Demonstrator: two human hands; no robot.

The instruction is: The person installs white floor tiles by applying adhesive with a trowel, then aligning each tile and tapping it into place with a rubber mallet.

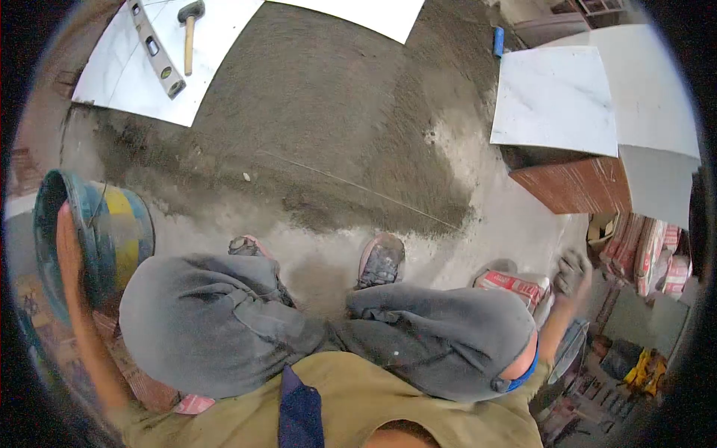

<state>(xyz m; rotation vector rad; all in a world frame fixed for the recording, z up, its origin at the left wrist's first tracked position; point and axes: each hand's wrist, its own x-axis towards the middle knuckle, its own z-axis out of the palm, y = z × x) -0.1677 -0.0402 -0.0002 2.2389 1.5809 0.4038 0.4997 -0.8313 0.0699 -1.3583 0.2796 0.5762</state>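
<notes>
At the left, my left arm reaches up across the mouth of a dark green bucket (138, 224) with a yellow band. My left hand (65, 218) overlaps the bucket's opening near its rim, its fingers blurred and partly hidden. Out to the right, my right hand (572, 273) is coated in grey, its fingers loosely bent and apart, holding nothing visible. It hovers beyond my right knee, near a red-and-white bag (511, 284). Between my shoes and the tiles spreads rough grey mortar (299, 97), crossed by a thin pale string line (358, 188).
A spirit level (155, 51) and a mallet (190, 37) lie on a white marbled tile (123, 67). Another white tile (358, 11) borders the mortar. Tiles (556, 97) rest on a brown box (575, 185) at right, near a blue cylinder (498, 42). Bags (646, 250) stand beyond.
</notes>
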